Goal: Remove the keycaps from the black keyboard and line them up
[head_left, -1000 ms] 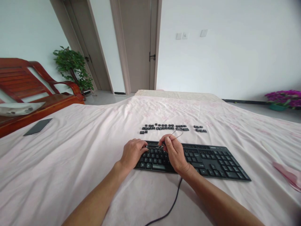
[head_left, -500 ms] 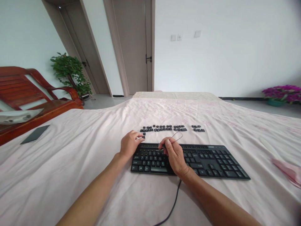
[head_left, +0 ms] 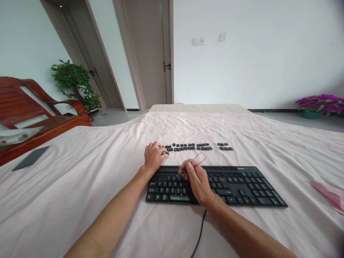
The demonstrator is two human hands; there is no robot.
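My left hand point(head_left: 153, 156) rests beyond the keyboard's back left corner, thumb and finger closed on a small black keycap point(head_left: 167, 153) at the cloth. Part of that keycap and its neighbours is hidden by my fingers. Over the middle of the black keyboard point(head_left: 243, 191), my right hand point(head_left: 198, 181) grips a wire keycap puller point(head_left: 201, 156), whose thin loop sticks out above the knuckles. Its other end is hidden near the keys. Along the keyboard's back, the upper rows show bare sockets; lower keys still carry caps. Loose keycaps point(head_left: 187, 148) lie in two rows behind the keyboard.
A pinkish patterned cloth point(head_left: 107, 222) covers the surface, wrinkled in places. The keyboard's cable point(head_left: 199, 236) runs toward me. A dark flat rectangle point(head_left: 31, 158) lies at far left, a pink cloth point(head_left: 329, 193) at right. A wooden chair point(head_left: 40, 104) stands at left.
My left hand has moved away from me and slightly right, bringing the keycap level beside another one behind the keyboard. The right hand stays over the keys with the puller. The view has shifted slightly.
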